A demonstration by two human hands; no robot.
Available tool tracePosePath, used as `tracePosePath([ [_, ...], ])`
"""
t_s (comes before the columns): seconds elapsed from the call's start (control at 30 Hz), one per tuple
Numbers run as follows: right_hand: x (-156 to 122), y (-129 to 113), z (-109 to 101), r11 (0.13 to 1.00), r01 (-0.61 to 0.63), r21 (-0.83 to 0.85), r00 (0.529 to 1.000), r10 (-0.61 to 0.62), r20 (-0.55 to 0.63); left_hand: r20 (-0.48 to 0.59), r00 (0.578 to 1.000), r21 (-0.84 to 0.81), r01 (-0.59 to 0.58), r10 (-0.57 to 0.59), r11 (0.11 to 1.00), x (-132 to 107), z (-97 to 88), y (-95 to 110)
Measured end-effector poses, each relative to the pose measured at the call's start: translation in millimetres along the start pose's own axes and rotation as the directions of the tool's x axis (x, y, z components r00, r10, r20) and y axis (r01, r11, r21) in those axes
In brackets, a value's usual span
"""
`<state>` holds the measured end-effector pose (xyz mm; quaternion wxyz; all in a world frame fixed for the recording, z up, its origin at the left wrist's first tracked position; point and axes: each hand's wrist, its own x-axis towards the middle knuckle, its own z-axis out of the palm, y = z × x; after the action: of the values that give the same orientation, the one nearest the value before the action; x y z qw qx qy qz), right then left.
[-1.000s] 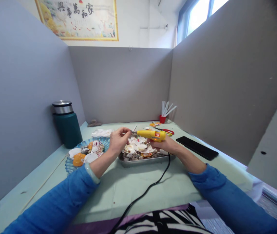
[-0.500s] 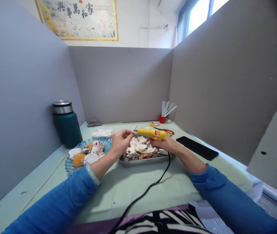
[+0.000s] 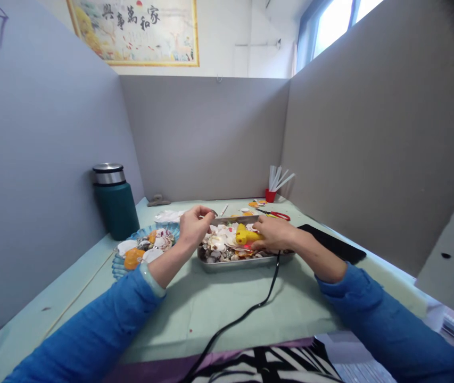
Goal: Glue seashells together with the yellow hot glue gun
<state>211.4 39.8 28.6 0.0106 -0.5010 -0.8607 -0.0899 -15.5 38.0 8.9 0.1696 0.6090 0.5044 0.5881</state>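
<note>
My right hand (image 3: 273, 232) is closed around a yellow hot glue gun (image 3: 246, 234), held low over a metal tray (image 3: 246, 264). A black cord (image 3: 246, 309) runs from it toward me across the table. The tray holds several seashells (image 3: 219, 243), white and brownish, with pebble-like pieces among them. Above the tray's back left corner, my left hand (image 3: 195, 227) pinches a small dark piece at its fingertips, too small to name. To its left stands a blue scalloped plate (image 3: 120, 270) with orange, white and striped shells (image 3: 133, 258).
A teal flask (image 3: 115, 210) stands at the left partition. Behind the tray lie red-handled scissors (image 3: 280, 215), orange shell pieces and a white stick (image 3: 224, 210). A red cup (image 3: 270, 196) holds several white glue sticks. A black phone-like slab (image 3: 332, 243) lies to the right.
The glue gun has moved down and away from my left hand and turned, its nozzle no longer showing beside my fingertips. My left hand stays raised in a pinch. The view has shifted slightly.
</note>
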Motion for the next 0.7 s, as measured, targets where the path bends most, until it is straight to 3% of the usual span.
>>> tracePosePath([
  [0.13, 9.0, -17.2, -19.5, 0.961, 0.248, 0.123, 0.956, -0.222, -0.191, 0.037, 0.995, -0.155, 0.096, -0.091, 0.983, -1.5, 1.2, 5.2],
  [0.17, 14.4, -24.7, -20.1, 0.927, 0.336, 0.164, 0.933, -0.305, -0.188, 0.041, 0.992, -0.196, 0.121, -0.115, 0.973, -1.5, 0.9, 7.0],
  [0.23, 27.0, -40.7, -16.6, 0.89, 0.401, 0.215, 0.914, -0.375, -0.153, 0.039, 0.989, -0.266, 0.147, -0.142, 0.953, -0.7, -0.9, 10.1],
  [0.37, 46.7, -67.0, -6.9, 0.935, 0.325, 0.142, 0.942, -0.307, -0.131, 0.009, 0.987, -0.34, 0.154, -0.16, 0.928, 2.0, -5.7, 13.6],
  [0.53, 53.4, -86.1, -2.9, 0.94, 0.338, 0.041, 0.941, -0.337, -0.042, 0.001, 0.984, -0.353, 0.166, -0.177, 0.921, 2.4, -7.7, 15.9],
  [0.7, 55.0, -75.1, -0.4, 0.914, 0.343, 0.219, 0.939, -0.324, -0.117, 0.01, 0.986, -0.376, 0.16, -0.168, 0.913, 2.9, -9.3, 15.6],
])
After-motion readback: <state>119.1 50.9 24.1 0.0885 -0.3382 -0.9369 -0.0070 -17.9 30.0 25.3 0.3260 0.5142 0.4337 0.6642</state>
